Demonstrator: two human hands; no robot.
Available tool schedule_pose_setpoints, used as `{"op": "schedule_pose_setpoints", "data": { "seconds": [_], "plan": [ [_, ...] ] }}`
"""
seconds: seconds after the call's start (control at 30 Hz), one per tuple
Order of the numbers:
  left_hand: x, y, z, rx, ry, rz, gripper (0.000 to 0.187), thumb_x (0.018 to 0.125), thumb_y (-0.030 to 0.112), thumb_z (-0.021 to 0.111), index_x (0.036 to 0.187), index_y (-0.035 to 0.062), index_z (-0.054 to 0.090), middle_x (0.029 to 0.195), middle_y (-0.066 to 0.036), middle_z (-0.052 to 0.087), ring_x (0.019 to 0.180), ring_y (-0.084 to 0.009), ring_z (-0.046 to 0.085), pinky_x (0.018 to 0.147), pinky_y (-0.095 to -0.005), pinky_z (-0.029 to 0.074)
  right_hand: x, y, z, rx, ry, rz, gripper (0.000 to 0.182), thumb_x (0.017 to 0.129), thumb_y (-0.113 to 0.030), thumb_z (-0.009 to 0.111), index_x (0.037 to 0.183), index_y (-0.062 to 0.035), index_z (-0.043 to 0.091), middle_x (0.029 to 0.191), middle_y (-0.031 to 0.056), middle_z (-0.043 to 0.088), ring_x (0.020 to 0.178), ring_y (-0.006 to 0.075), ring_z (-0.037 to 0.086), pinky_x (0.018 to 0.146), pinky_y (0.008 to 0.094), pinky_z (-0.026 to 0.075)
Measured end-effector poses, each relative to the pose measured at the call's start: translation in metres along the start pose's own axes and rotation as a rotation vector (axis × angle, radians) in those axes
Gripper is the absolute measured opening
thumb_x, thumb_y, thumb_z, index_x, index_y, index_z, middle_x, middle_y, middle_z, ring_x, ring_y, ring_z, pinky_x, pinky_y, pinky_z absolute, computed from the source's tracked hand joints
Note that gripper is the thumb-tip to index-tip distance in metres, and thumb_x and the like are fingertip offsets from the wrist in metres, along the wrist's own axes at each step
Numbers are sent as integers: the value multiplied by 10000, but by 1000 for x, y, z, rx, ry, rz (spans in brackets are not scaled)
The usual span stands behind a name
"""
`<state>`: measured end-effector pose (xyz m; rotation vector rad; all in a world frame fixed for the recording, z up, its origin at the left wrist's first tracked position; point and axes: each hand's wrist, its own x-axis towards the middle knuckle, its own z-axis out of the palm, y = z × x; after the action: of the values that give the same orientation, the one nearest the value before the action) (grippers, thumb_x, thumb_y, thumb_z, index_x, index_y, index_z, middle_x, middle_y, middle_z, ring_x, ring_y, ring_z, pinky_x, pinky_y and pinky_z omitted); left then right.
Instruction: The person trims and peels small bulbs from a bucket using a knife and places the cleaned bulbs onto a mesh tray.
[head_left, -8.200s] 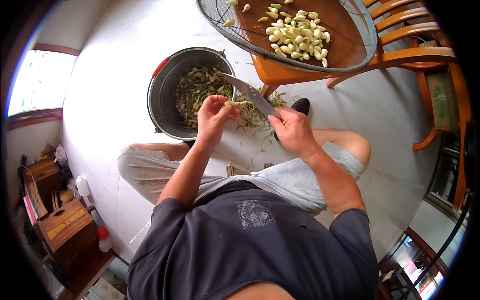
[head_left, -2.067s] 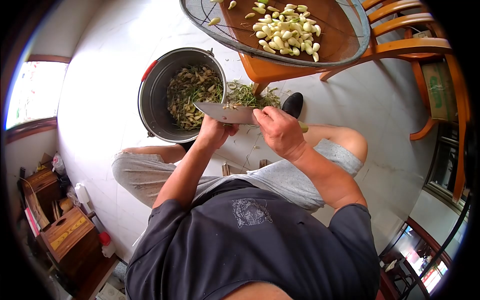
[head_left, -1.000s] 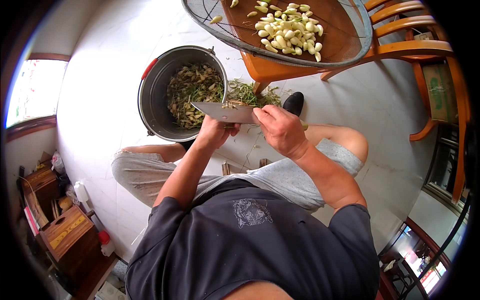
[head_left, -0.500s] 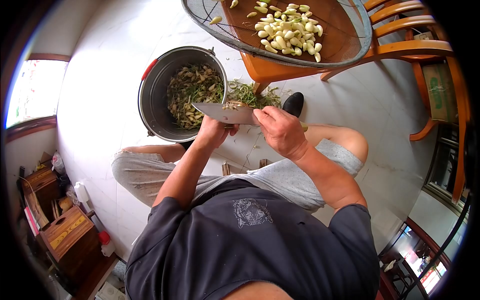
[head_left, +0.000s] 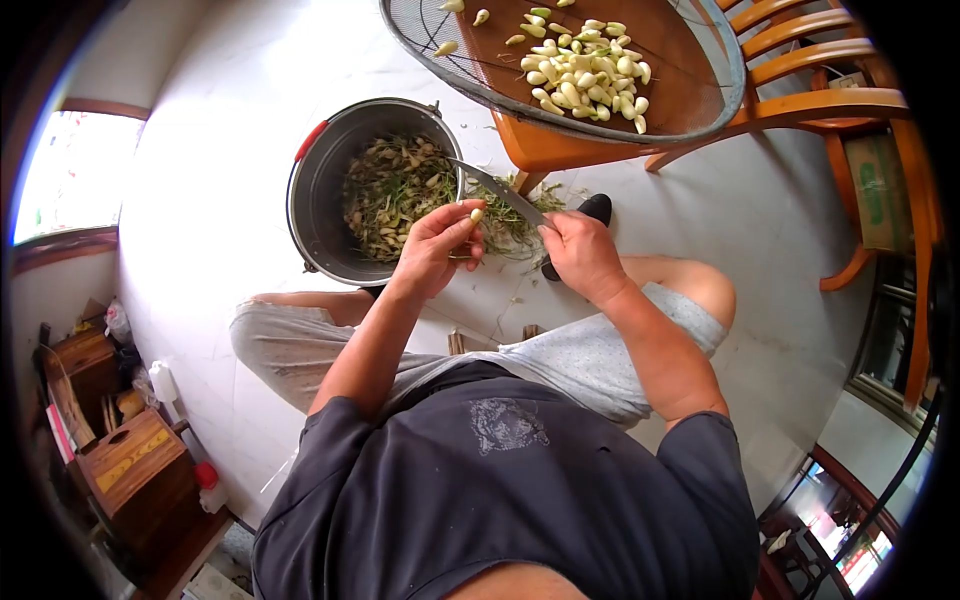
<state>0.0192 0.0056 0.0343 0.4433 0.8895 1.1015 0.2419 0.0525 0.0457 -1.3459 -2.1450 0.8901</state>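
My left hand (head_left: 436, 250) pinches a small pale allium bulb (head_left: 476, 215) between thumb and fingertips, beside the bucket's near right rim. In my right hand (head_left: 585, 255) is a kitchen knife (head_left: 506, 194), gripped by its handle. Its broad blade points up and left, apart from the bulb, with the tip over the rim of the metal bucket (head_left: 302, 205). Inside that bucket lie many untrimmed bulbs (head_left: 395, 195) with dry skins and green bits. Peeled white bulbs (head_left: 585, 75) are heaped in a round mesh sieve (head_left: 735, 95) further off.
The sieve rests on a wooden chair (head_left: 530, 145). Green and straw-coloured trimmings (head_left: 510, 230) are scattered on the tiled floor, near a black shoe (head_left: 597, 208). A cardboard box (head_left: 880, 190) stands at the right, and a wooden cabinet (head_left: 135, 465) at the lower left.
The knife has turned from lying level across my left hand to slanting up and away from it. My left hand has turned, and the pale bulb now shows at its fingertips.
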Motion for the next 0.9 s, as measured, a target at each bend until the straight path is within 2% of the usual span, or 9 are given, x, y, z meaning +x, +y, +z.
{"op": "schedule_pose_setpoints", "data": {
  "seconds": [0.17,0.27,0.3,0.37,0.47,0.57,0.7,0.9],
  "plan": [
    [3,4,6,49,79,107,161,891,73,605,1020,24,522,851,-52,603,740,-131,610,656,-252,507,3,-10,-5,36,-73,49,177,829,-149,569,899,-6,648,802,182,627,779,365,606,708,431,489],
    [10,-3,-5,278,171,318,176,845,32,651,967,31,524,891,-46,615,799,-110,601,720,-219,490,2,-11,-5,60,-59,42,174,831,-152,569,892,-8,646,792,181,623,768,367,603,700,432,486],
    [13,-7,-12,289,194,342,188,838,19,651,982,24,529,899,-50,620,797,-110,599,700,-227,490,2,-11,-5,72,-49,37,172,831,-153,570,888,-8,645,788,181,621,763,368,602,695,434,484],
    [17,-15,-26,310,242,388,219,822,-6,649,1010,12,538,916,-59,630,791,-112,596,660,-242,491,2,-14,-7,95,-41,33,161,829,-148,577,878,-9,644,775,180,615,748,367,598,680,432,478],
    [10,-7,-14,260,305,325,230,811,-39,645,1021,19,569,894,-17,605,832,-84,591,730,-208,484,0,-23,-12,142,-18,24,143,824,-136,589,867,-10,642,759,179,607,729,362,595,659,426,471],
    [13,-20,-22,328,282,376,223,815,-44,636,1026,12,589,878,-10,589,793,-76,589,674,-216,495,-2,-26,-12,184,-3,20,129,818,-124,599,862,-11,642,750,178,604,723,359,595,649,418,469],
    [13,-29,-12,482,369,528,176,829,-31,628,994,21,597,826,-14,604,708,-74,584,611,-206,493,-6,-28,-7,230,-8,63,138,825,-132,588,860,-10,641,751,180,606,721,361,595,652,420,472],
    [15,-33,0,391,361,496,149,831,-17,635,949,33,558,755,-2,594,652,-52,551,585,-197,471,-9,-21,0,169,-81,63,171,835,-148,562,890,-8,644,774,182,615,746,363,599,680,430,479]
  ]
}}
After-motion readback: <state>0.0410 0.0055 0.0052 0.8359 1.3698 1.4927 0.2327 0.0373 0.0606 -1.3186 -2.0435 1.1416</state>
